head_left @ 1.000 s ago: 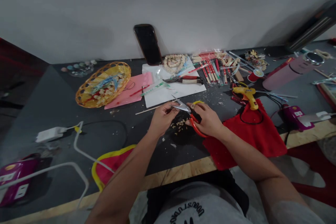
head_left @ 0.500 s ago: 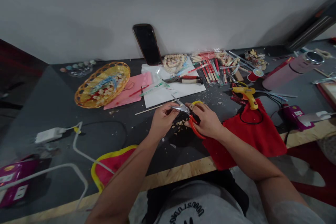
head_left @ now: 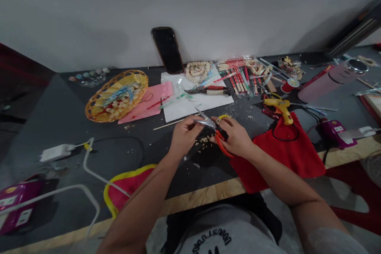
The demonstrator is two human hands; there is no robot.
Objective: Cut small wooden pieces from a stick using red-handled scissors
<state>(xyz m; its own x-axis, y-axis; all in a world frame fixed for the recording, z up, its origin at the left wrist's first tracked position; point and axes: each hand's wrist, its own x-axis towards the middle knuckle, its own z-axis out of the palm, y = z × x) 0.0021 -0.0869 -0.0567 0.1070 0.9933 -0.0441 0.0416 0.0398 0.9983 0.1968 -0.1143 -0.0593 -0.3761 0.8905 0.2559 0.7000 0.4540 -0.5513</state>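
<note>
My right hand (head_left: 235, 137) is closed round a pair of scissors (head_left: 210, 122) with one orange-red and one yellow handle. Their blades are spread apart and point left, toward my other hand. With thumb and fingers pinched together, my left hand (head_left: 187, 134) is at the lower blade; whatever small thing it holds is too hidden to name. Below the blades, a scatter of small pale cut pieces (head_left: 204, 143) lies on the dark tabletop (head_left: 166, 166). A thin pale stick (head_left: 168, 124) rests just beyond my left hand.
Pliers (head_left: 208, 90) and a beaded string (head_left: 199, 72) lie on white paper (head_left: 178, 113). A wicker basket (head_left: 92, 107) stands left. To the right are a yellow glue gun (head_left: 279, 108), red cloth (head_left: 306, 158), a thread spool (head_left: 289, 85) and a pink flask (head_left: 327, 81). A phone (head_left: 168, 49) leans on the wall.
Both hands and the scissors stay nearly in place, with the blades still spread. The whole view has shifted very slightly.
</note>
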